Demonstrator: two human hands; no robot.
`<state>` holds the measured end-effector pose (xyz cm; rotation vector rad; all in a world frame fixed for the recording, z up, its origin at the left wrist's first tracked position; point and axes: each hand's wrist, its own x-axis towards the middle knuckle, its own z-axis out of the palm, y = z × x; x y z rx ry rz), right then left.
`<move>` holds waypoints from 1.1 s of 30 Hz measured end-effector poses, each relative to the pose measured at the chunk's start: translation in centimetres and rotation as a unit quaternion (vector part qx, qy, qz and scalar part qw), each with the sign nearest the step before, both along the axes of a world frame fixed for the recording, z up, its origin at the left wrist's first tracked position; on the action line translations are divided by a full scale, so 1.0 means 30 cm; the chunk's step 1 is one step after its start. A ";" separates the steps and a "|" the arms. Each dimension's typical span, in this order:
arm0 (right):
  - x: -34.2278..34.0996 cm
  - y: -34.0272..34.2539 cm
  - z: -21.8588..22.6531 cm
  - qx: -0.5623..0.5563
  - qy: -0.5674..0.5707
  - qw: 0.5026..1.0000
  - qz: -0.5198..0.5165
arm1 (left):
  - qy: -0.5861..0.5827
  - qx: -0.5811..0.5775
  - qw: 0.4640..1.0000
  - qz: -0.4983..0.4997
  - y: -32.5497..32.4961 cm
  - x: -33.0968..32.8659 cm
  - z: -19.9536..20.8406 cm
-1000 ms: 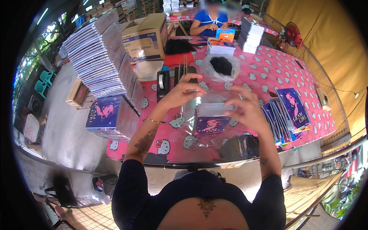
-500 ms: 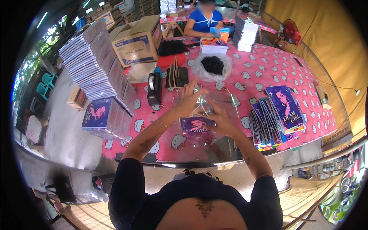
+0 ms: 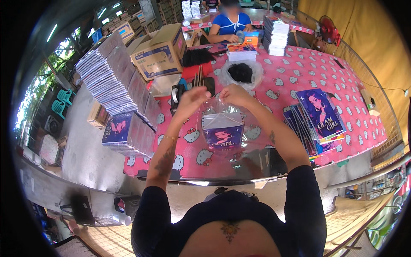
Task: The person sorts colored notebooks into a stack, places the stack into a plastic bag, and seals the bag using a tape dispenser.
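A short stack of spiral notebooks (image 3: 223, 132) with purple covers stands in front of me inside a clear plastic bag (image 3: 221, 108). Just beyond the stack, my left hand (image 3: 195, 99) is closed at the bag's upper left part. My right hand (image 3: 234, 94) pinches the film on the other side, close to the left one. The thin plastic between them is hard to make out. A black tape dispenser (image 3: 176, 97) stands just left of my left hand, partly hidden by it.
Tall stacks of wrapped notebooks (image 3: 124, 85) rise on the left beside a cardboard box (image 3: 157, 53). Loose notebooks (image 3: 319, 115) lie at the right. A plastic bag with black contents (image 3: 239, 73) sits beyond my hands. Across the pink table (image 3: 274, 81), a co-worker (image 3: 231, 25) handles books.
Both hands have risen away from the notebook stack toward the far side, pulling the plastic up. The stack's top edge now shows. The co-worker's hands have shifted slightly.
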<state>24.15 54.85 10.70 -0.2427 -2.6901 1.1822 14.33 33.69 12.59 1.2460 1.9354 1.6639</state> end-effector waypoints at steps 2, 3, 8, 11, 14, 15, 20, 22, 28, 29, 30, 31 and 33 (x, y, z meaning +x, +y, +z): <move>-0.006 -0.036 0.040 0.070 0.011 0.997 0.008 | -0.020 -0.120 0.990 -0.067 0.020 -0.078 -0.166; 0.005 -0.047 0.042 0.084 0.021 0.996 0.012 | 0.083 -0.127 0.985 -0.082 0.030 -0.094 -0.222; 0.082 0.096 -0.140 -0.244 0.058 0.968 -0.009 | 0.089 -0.039 0.995 0.002 0.135 0.055 -0.124; 0.090 0.101 -0.137 -0.209 0.084 0.974 -0.020 | 0.223 -0.022 0.972 0.074 0.080 0.065 -0.144; 0.058 0.006 -0.030 -0.121 0.090 0.988 0.024 | 0.264 0.105 0.956 0.073 0.080 0.085 -0.066; 0.048 -0.028 0.030 -0.129 0.099 0.985 0.051 | 0.277 0.148 0.947 0.072 0.079 0.089 -0.028; 0.111 -0.024 0.026 -0.208 0.044 0.977 0.031 | -0.088 0.064 0.991 -0.080 0.008 -0.042 -0.071; 0.091 -0.009 0.016 -0.128 0.018 0.987 0.095 | -0.118 -0.024 0.978 -0.169 -0.023 -0.055 -0.156; 0.120 -0.029 -0.025 -0.189 0.092 0.970 0.119 | -0.105 -0.092 0.962 -0.235 0.028 -0.043 -0.204; 0.140 -0.031 -0.042 -0.171 0.089 0.973 0.130 | -0.094 -0.095 0.965 -0.226 0.027 -0.044 -0.209; 0.153 -0.036 -0.042 -0.185 0.072 0.972 0.124 | -0.084 -0.102 0.967 -0.216 0.021 -0.041 -0.209; 0.166 -0.039 -0.039 -0.199 0.055 0.971 0.118 | -0.082 -0.094 0.969 -0.212 0.018 -0.036 -0.208; 0.213 -0.057 -0.031 -0.155 0.069 0.978 0.123 | -0.081 -0.082 0.972 -0.204 -0.005 -0.019 -0.203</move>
